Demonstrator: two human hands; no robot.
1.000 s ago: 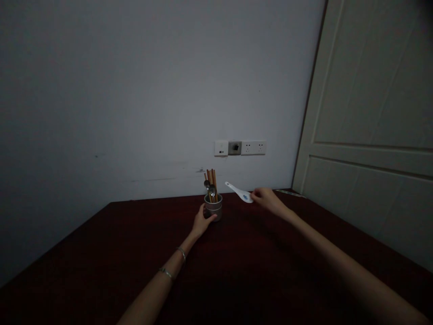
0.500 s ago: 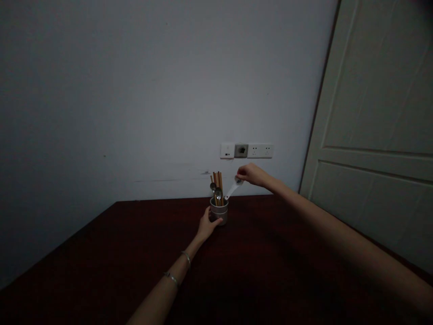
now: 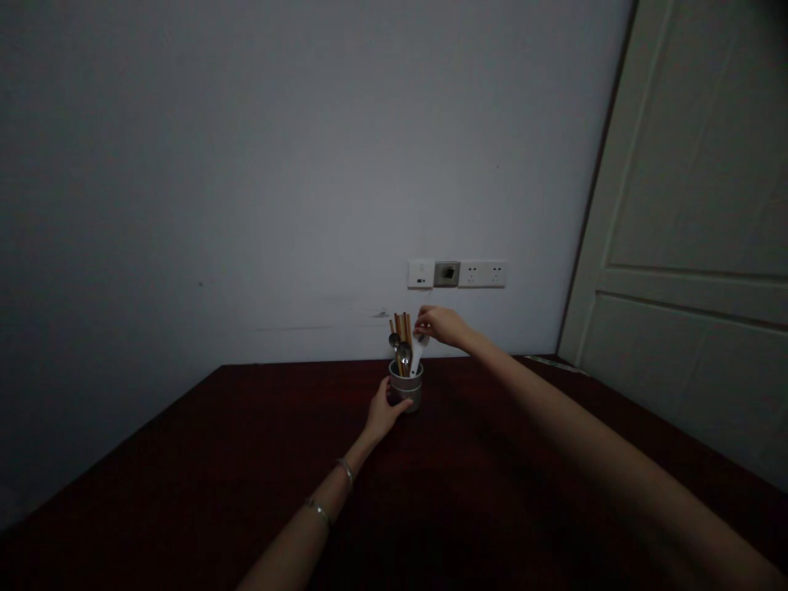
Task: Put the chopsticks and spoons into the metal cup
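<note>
My left hand [image 3: 389, 408] is wrapped round the lower left side of a grey cylindrical utensil holder [image 3: 413, 397], which stands upright on the table. Inside it are several wooden chopsticks [image 3: 403, 325] and two metal spoons [image 3: 404, 355], bowls upward. Pinched by its bowl end, a white soup spoon [image 3: 417, 356] hangs from my right hand [image 3: 436, 322] above the holder's right side. Its handle points down, and the tip is at the rim, seemingly just within the opening. My fingers cover part of the spoon's bowl.
The dark red table [image 3: 295, 460] meets a pale wall [image 3: 308, 180] at the back. Wall sockets [image 3: 482, 274] sit just above and behind the holder. A light panelled door [image 3: 689, 230] stands along the right side.
My right hand has moved left and slightly down, bringing the white spoon closer to upright over the holder. My left hand keeps its grip on the holder. The view has shifted slightly.
</note>
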